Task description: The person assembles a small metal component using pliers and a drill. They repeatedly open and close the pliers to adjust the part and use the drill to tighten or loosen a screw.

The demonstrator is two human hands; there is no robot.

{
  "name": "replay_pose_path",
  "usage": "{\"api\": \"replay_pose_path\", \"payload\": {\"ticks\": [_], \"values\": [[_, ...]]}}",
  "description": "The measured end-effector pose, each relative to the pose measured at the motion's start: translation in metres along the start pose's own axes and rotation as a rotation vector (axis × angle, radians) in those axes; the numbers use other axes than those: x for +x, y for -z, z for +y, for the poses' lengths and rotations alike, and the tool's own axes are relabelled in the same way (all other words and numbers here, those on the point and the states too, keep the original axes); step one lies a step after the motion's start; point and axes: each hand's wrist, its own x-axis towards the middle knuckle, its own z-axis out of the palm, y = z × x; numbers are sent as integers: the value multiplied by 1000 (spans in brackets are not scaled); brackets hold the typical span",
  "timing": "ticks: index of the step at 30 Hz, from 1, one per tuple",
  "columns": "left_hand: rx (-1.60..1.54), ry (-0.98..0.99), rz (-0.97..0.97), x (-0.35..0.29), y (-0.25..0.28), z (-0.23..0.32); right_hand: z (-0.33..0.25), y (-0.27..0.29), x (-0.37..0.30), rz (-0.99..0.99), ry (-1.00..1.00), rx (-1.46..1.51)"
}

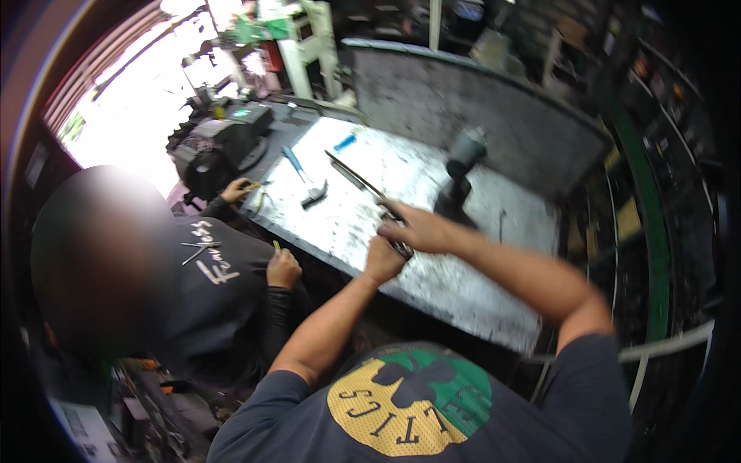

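At the near long edge of the worn, grey-topped workbench (494,287), the right hand (423,229) curls around the near end of a thin, dark metal rod (364,181) pointing toward the far left corner; the left hand (384,261) closes around a dark metal piece (402,249). A blue-handled claw hammer (293,160) lies near the left edge.
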Motion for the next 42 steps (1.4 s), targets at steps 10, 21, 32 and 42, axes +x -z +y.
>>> {"api": "replay_pose_path", "payload": {"ticks": [10, 21, 32, 42], "values": [[-135, 188, -55, -7, -1, -2, 37, -75, -14, 458, 213, 542], [-52, 263, 10, -15, 2, -2, 39, -79, 9, 570, 220, 628], [-343, 239, -564, -7, 29, -36, 18, -95, -3, 721, 133, 530], [217, 434, -339, -34, 34, -16, 69, -31, 27, -362, 177, 556]]}}
